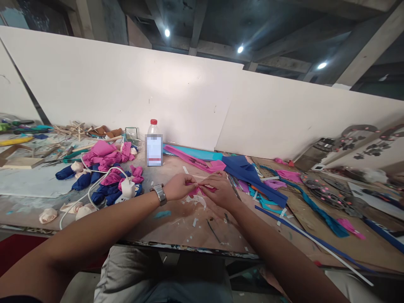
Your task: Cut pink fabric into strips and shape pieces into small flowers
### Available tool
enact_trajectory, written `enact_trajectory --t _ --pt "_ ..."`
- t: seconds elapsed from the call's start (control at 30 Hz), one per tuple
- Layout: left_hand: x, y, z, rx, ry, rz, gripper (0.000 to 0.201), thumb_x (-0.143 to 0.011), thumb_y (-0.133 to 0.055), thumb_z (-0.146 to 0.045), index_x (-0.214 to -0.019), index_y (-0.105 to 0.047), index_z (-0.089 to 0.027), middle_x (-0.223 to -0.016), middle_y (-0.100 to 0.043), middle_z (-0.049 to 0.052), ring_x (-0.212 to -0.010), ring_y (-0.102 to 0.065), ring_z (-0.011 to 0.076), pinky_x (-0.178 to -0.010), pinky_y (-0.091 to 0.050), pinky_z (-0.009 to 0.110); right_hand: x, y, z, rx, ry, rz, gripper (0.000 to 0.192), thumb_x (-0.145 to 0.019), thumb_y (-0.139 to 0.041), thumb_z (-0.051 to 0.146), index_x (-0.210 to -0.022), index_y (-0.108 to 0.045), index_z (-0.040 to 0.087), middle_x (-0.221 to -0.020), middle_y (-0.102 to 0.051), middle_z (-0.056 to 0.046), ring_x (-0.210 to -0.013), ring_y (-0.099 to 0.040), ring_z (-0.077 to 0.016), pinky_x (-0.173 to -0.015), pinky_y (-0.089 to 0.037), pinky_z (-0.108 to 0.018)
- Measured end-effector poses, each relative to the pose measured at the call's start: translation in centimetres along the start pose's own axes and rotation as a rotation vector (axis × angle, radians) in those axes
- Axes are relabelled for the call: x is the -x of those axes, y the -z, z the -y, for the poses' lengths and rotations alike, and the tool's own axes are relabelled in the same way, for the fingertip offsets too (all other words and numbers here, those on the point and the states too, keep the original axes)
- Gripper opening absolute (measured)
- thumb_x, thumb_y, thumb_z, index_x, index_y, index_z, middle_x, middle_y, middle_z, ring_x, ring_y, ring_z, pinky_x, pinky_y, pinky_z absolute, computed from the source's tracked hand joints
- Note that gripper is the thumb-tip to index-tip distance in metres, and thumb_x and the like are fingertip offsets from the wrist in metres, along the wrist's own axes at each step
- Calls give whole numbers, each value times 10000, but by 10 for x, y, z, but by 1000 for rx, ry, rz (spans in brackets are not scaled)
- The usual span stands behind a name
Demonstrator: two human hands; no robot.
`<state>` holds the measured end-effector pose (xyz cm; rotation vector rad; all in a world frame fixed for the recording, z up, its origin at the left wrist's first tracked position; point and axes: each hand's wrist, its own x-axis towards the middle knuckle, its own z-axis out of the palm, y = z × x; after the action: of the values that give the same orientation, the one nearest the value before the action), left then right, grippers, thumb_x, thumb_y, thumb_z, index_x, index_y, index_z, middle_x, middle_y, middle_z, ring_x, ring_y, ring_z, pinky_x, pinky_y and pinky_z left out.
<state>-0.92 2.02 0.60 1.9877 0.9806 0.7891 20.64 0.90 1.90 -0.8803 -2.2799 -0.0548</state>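
Over the middle of the worktable, my left hand (179, 187) and my right hand (221, 190) meet at the fingertips. Both pinch a small piece of pink fabric (195, 191), part of which is hidden behind the fingers. A metal-banded watch is on my left wrist. Just beyond my hands lies a long pink fabric strip (192, 159), partly over a light-blue one (202, 152). To the right of my right hand is a dark-blue fabric piece (243, 170) with a long tail.
Left of my arm sit bunched pink and navy fabric pieces (101, 153) and a white charger (127, 188) with its cable. A red-capped bottle (153, 126) stands behind a phone (154, 150). A white panel (126, 92) closes off the back. Right lies a teal strip (311, 202).
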Motion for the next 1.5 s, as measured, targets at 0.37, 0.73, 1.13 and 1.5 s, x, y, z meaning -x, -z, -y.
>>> enact_trajectory --t 0.37,0.73,1.13,1.5 --pt "1 2 -2 -36 -26 -42 387 -924 -515 -460 -758 -692 -158 -666 -702 22 -573 -570 121 -572 -399 235 -2 1 0 65 23 -9 96 -939 -663 306 -913 -742 259 -912 -781 -25 -900 -666 -215 -889 -351 -411" --pt "-1 2 -1 23 24 -10 388 -895 -546 -440 -653 -622 -146 -572 -581 1 -531 -484 105 -525 -335 233 -2 2 3 124 90 58 126 -977 -573 266 -918 -682 243 -886 -774 -17 -837 -685 -186 -956 -323 -417" --pt "9 0 -11 -427 -137 -139 291 -937 -505 -364 -865 -742 -211 -780 -729 37 -715 -611 167 -659 -360 275 -2 0 1 54 26 40 65 -928 -647 260 -910 -707 244 -864 -783 -8 -804 -706 -186 -932 -333 -412" --pt "10 0 -14 -399 -110 -120 271 -915 -544 -386 -850 -741 -213 -780 -726 27 -710 -607 166 -660 -367 273 -2 -1 2 54 23 26 59 -908 -645 240 -861 -681 239 -862 -773 -18 -833 -683 -204 -875 -349 -402"
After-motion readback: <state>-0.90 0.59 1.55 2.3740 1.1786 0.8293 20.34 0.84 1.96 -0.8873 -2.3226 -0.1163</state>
